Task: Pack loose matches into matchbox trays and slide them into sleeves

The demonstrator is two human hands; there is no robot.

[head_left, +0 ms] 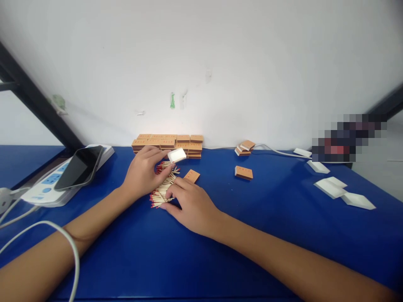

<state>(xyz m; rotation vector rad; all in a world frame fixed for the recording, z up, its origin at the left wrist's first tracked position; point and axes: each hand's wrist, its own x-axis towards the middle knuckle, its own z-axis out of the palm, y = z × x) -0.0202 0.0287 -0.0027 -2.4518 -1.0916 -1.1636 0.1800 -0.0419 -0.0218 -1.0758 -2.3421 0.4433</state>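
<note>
My left hand (pixel 145 168) is closed on a small white matchbox tray (pixel 177 155), holding it between thumb and fingers above the matches. Below it, a loose pile of matches (pixel 162 188) with red heads lies on the blue tabletop. My right hand (pixel 193 203) reaches into the near side of this pile, thumb and fingers curled around some matches; how many it grips is hidden. Just beyond my right knuckles lies an orange matchbox sleeve (pixel 192 176), partly covered by the hand.
Stacked orange matchboxes (pixel 166 142) stand against the wall. To the right are a small pile of matchboxes (pixel 244 147) and a single matchbox (pixel 243 172). Several white trays (pixel 330 187) lie farther right. A phone (pixel 80 167) rests on a power strip (pixel 34 195); a white cable (pixel 74 247) crosses my left forearm.
</note>
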